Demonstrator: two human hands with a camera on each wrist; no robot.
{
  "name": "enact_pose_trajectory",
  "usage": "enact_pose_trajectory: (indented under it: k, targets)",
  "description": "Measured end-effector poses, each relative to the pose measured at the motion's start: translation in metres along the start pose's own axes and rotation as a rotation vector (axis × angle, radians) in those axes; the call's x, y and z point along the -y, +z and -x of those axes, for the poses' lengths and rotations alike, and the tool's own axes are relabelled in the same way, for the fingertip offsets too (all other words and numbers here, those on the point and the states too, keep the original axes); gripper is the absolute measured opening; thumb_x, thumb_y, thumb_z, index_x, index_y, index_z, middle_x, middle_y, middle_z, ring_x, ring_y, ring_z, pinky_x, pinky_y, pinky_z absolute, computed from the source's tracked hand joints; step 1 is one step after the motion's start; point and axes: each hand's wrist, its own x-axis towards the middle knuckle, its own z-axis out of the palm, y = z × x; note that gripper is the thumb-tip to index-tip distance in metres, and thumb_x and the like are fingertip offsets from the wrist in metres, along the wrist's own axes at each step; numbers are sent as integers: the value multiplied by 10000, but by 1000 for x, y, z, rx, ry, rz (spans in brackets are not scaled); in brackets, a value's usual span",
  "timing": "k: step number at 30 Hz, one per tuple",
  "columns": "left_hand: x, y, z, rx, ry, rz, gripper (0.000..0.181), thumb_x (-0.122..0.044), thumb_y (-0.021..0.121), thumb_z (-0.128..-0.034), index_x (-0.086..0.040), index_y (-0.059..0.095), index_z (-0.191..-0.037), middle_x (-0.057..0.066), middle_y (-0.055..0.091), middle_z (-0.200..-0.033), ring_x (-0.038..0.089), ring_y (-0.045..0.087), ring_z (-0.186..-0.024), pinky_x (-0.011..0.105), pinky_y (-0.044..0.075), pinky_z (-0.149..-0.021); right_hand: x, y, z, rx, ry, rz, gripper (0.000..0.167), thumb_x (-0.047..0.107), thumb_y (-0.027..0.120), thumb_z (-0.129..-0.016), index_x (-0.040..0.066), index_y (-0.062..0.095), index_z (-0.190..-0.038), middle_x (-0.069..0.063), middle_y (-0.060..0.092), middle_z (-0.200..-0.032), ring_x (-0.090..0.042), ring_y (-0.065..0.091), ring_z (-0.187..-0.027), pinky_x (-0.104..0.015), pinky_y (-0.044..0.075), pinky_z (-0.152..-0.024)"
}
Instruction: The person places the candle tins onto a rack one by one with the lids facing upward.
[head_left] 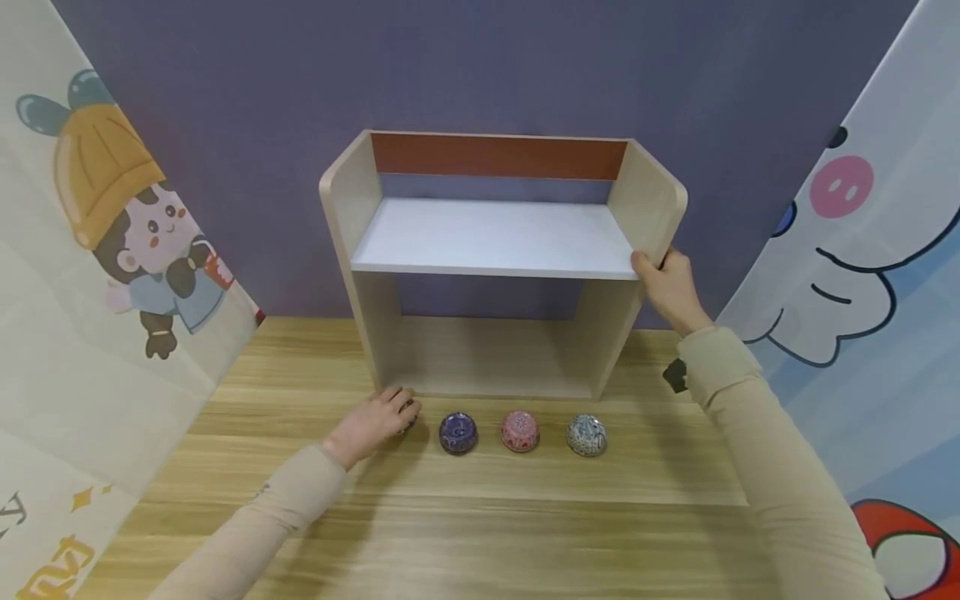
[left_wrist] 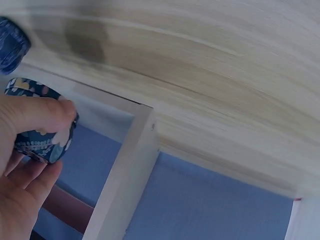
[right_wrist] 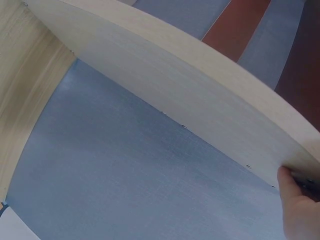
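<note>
My left hand (head_left: 378,423) grips a small round tin (left_wrist: 47,142) with a dark blue flowered pattern, thumb on one side and fingers on the other. In the head view the hand hides most of it, at the left end of a row in front of the shelf unit's lower left corner. Whether the tin touches the table, I cannot tell. My right hand (head_left: 670,285) holds the right side panel (head_left: 651,196) of the two-level wooden shelf unit, thumb at the front near the white middle board (head_left: 491,237). In the right wrist view that hand (right_wrist: 300,212) is partly cut off at the edge.
Right of the left hand stand a dark blue tin (head_left: 458,432), a pink tin (head_left: 520,431) and a blue-and-white tin (head_left: 587,435) on the wooden table (head_left: 487,542). Cartoon-printed curtains flank the table, with a plain blue-grey cloth (head_left: 480,67) behind the shelf.
</note>
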Motion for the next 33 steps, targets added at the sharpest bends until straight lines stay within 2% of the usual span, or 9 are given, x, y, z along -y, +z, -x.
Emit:
enact_pose_trajectory:
  k: [4,7,11,15,22,24,28,33]
  targets:
    - [1,-7,-2,-18,-76,217,597,92,735,-616,-7,561,-1179,187,556,-1164,336,547,-1055,417,521,-857,-1,0,0,6,-1,-6,482,347,444,-922,-57,477,-1185,-211,557,-1107,-174,520,-893,-179,422,-698]
    - [1,-10,-3,-3,-140,348,663,103,728,-609,-7,530,-1232,202,532,-1211,353,527,-1092,450,503,-881,-1,0,0,7,4,-9,487,353,440,-923,-55,475,-1186,-205,556,-1106,-179,520,-899,-178,423,-697]
    - [0,-12,-6,9,-224,475,711,138,685,-580,-19,510,-1251,193,511,-1249,347,505,-1138,462,462,-942,-1,0,0,2,8,-10,487,359,441,-922,-54,484,-1176,-196,559,-1087,-153,522,-871,-170,423,-681]
    - [-3,-12,-8,-3,-312,561,715,148,651,-585,-36,501,-1259,162,512,-1249,329,522,-1125,452,460,-949,0,1,0,-6,0,-14,473,348,444,-923,-57,494,-1162,-189,562,-1066,-127,519,-842,-172,421,-678]
    - [-10,-12,-15,-37,-520,823,738,199,625,-573,-15,473,-1263,150,515,-1243,321,536,-1102,443,457,-953,0,3,0,0,12,-9,481,348,440,-922,-57,484,-1176,-198,557,-1091,-175,513,-891,-195,415,-708]
    - [-12,-13,-17,-70,-555,870,730,193,637,-570,-7,471,-1252,159,529,-1211,319,548,-1074,443,470,-935,0,3,0,1,17,-8,485,351,439,-922,-56,481,-1182,-196,554,-1100,-183,509,-906,-201,413,-720]
    - [-15,-15,-21,-118,-597,902,720,145,693,-565,-13,474,-1232,162,547,-1172,319,560,-1043,446,484,-912,1,2,0,0,14,-4,488,353,437,-923,-57,479,-1183,-197,552,-1103,-192,504,-914,-204,409,-720]
    - [-19,-18,-27,-137,-677,995,735,58,762,-568,-21,457,-1232,180,545,-1184,335,554,-1056,471,474,-919,1,1,0,-6,4,6,491,352,437,-924,-61,479,-1187,-205,556,-1097,-189,508,-896,-192,409,-696]
